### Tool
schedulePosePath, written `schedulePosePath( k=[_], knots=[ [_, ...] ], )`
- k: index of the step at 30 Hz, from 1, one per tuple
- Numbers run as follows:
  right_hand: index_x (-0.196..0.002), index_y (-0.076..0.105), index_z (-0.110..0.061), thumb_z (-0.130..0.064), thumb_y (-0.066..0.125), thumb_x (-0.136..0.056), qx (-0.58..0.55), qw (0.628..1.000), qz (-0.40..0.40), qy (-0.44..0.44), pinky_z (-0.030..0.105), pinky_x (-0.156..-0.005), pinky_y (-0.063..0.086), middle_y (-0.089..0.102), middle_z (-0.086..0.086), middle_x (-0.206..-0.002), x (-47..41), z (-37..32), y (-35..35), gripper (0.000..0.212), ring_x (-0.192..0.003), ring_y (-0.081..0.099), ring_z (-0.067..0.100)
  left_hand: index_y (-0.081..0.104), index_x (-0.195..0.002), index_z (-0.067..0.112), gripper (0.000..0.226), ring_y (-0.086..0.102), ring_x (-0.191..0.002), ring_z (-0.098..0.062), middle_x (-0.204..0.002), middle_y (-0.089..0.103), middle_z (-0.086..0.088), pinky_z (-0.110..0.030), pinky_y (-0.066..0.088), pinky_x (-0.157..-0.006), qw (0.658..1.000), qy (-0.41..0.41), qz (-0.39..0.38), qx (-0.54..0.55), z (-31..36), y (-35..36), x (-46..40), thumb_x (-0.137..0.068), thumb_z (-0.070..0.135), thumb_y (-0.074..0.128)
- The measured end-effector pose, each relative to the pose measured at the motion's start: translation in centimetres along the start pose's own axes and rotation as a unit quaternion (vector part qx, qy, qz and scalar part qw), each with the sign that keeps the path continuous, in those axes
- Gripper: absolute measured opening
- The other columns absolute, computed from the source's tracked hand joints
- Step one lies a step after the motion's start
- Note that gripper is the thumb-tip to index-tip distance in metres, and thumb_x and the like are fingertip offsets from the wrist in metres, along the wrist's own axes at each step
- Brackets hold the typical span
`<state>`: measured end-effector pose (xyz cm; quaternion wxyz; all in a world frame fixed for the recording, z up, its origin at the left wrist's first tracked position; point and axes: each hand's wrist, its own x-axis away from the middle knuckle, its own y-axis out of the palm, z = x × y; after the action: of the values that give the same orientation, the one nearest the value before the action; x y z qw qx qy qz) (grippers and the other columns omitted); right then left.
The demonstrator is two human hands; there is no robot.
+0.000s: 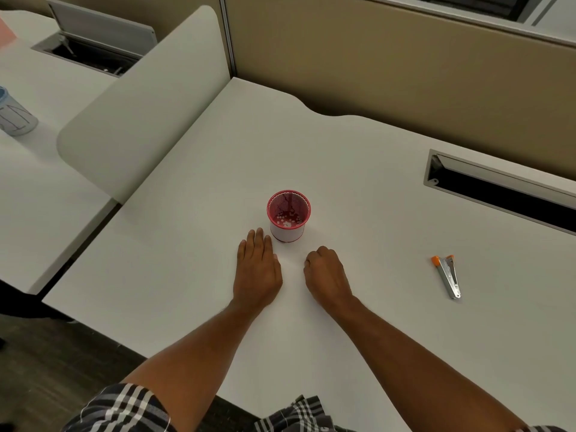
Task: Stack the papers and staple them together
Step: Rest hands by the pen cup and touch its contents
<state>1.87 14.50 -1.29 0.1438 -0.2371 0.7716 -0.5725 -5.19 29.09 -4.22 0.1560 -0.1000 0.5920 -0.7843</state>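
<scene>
Your left hand (257, 269) is lying flat on the white desk (358, 169), palm down, fingers straight and held close together, holding nothing at all. Its fingertips sit just beside the base of the red mesh pen cup (289, 216), which stands upright a little ahead of that hand and off to its right; whether the fingers actually touch the cup is hard to say, it's that tight. Your right hand (325, 277) is next to the left one with a small gap of bare desk between them, and this one is curled up into a loose fist, knuckles up, resting on the desk, with nothing visible inside it. The stapler (448, 275), silver with orange ends, lies flat on the desk well off to the right of your right hand, pretty much level with it, and neither hand is anywhere near touching it. As for the papers, you can't make any out against the white surface, so where they are I honestly can't tell. Further ahead and right of the stapler there's a cable slot (498, 188) set into the desk, and way off to the left of your left hand, on the neighbouring desk, stands a pale cup (15, 115).
</scene>
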Motion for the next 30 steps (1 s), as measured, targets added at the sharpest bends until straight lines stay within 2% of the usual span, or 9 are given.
schedulePosePath(
  k=[3, 7, 10, 12, 14, 17, 21, 23, 30],
  knots=[
    [-0.082, 0.061, 0.000, 0.001, 0.048, -0.091, 0.029, 0.999, -0.009, -0.030, 0.038, -0.068, 0.043, 0.061, 0.016, -0.082, -0.2, 0.1, 0.0, 0.016, -0.083, 0.057, 0.031, 0.040, -0.147, -0.001, 0.052, 0.025, -0.149, -0.035, -0.157, 0.034, -0.020, -0.047, 0.019, -0.123, 1.000, 0.000, 0.003, 0.001, 0.0, -0.1, 0.1, -0.101, 0.022, 0.037],
    [-0.075, 0.061, -0.003, -0.013, 0.051, -0.086, -0.122, 0.988, -0.005, 0.092, 0.034, -0.061, 0.048, 0.063, 0.008, -0.076, -1.0, 1.1, -0.6, 0.018, -0.072, 0.057, 0.024, 0.043, -0.145, -0.002, 0.052, 0.028, -0.148, -0.036, -0.156, 0.037, -0.022, -0.048, 0.021, -0.123, 1.000, 0.003, 0.010, 0.003, 0.0, -0.1, 0.1, -0.099, 0.021, 0.037],
    [-0.067, 0.065, -0.012, -0.019, 0.060, -0.079, -0.346, 0.913, 0.005, 0.217, 0.018, -0.049, 0.042, 0.064, -0.009, -0.062, -1.7, 1.7, -2.8, 0.015, -0.059, 0.056, 0.011, 0.043, -0.145, -0.003, 0.052, 0.027, -0.148, -0.037, -0.156, 0.036, -0.022, -0.049, 0.021, -0.123, 1.000, 0.003, 0.004, 0.000, 0.0, -0.1, 0.0, -0.099, 0.021, 0.036],
    [-0.065, 0.066, -0.012, -0.020, 0.066, -0.078, -0.468, 0.849, 0.018, 0.246, 0.019, -0.050, 0.044, 0.059, -0.012, -0.055, -2.6, 1.5, -4.9, 0.016, -0.054, 0.052, 0.008, 0.044, -0.144, -0.003, 0.052, 0.028, -0.148, -0.038, -0.155, 0.037, -0.023, -0.050, 0.022, -0.122, 1.000, 0.006, 0.005, -0.003, 0.0, -0.1, 0.0, -0.099, 0.021, 0.035],
    [-0.065, 0.069, -0.015, -0.020, 0.068, -0.080, -0.531, 0.816, 0.032, 0.227, 0.021, -0.056, 0.050, 0.060, -0.013, -0.055, -4.0, 0.9, -7.2, 0.016, -0.053, 0.052, 0.005, 0.044, -0.144, -0.003, 0.052, 0.027, -0.148, -0.038, -0.155, 0.037, -0.023, -0.050, 0.022, -0.122, 1.000, 0.007, 0.004, -0.003, 0.0, -0.2, 0.0, -0.100, 0.021, 0.033],
    [-0.069, 0.072, -0.019, -0.020, 0.066, -0.082, -0.508, 0.847, 0.035, 0.151, 0.016, -0.058, 0.052, 0.068, -0.013, -0.064, -6.1, -0.5, -10.3, 0.015, -0.055, 0.057, 0.000, 0.041, -0.146, -0.002, 0.052, 0.024, -0.149, -0.036, -0.157, 0.034, -0.021, -0.049, 0.018, -0.123, 1.000, 0.007, 0.003, -0.002, 0.0, -0.2, 0.1, -0.101, 0.022, 0.034],
    [-0.080, 0.074, -0.013, -0.022, 0.060, -0.089, -0.295, 0.953, -0.012, 0.064, 0.021, -0.060, 0.047, 0.072, -0.004, -0.076, -8.2, -1.9, -11.6, 0.019, -0.067, 0.063, 0.006, 0.041, -0.146, -0.002, 0.051, 0.024, -0.150, -0.036, -0.158, 0.033, -0.021, -0.048, 0.017, -0.124, 1.000, 0.005, 0.004, 0.001, 0.1, -0.4, 0.1, -0.101, 0.021, 0.035],
    [-0.083, 0.073, -0.010, -0.020, 0.059, -0.090, -0.207, 0.977, -0.026, 0.045, 0.027, -0.065, 0.050, 0.072, 0.002, -0.082, -8.6, -2.3, -11.3, 0.019, -0.075, 0.064, 0.016, 0.040, -0.147, -0.002, 0.052, 0.022, -0.150, -0.036, -0.158, 0.032, -0.021, -0.049, 0.018, -0.124, 1.000, 0.004, 0.001, 0.003, 0.1, -0.4, 0.1, -0.101, 0.022, 0.034],
    [-0.081, 0.072, -0.019, -0.018, 0.062, -0.087, -0.321, 0.943, 0.015, 0.085, 0.016, -0.063, 0.047, 0.068, -0.012, -0.075, -7.8, -1.0, -10.7, 0.012, -0.070, 0.062, 0.002, 0.040, -0.147, -0.001, 0.054, 0.022, -0.150, -0.035, -0.158, 0.032, -0.021, -0.049, 0.018, -0.123, 1.000, 0.002, -0.001, 0.002, 0.2, -0.4, 0.1, -0.101, 0.024, 0.029]
  ],
)
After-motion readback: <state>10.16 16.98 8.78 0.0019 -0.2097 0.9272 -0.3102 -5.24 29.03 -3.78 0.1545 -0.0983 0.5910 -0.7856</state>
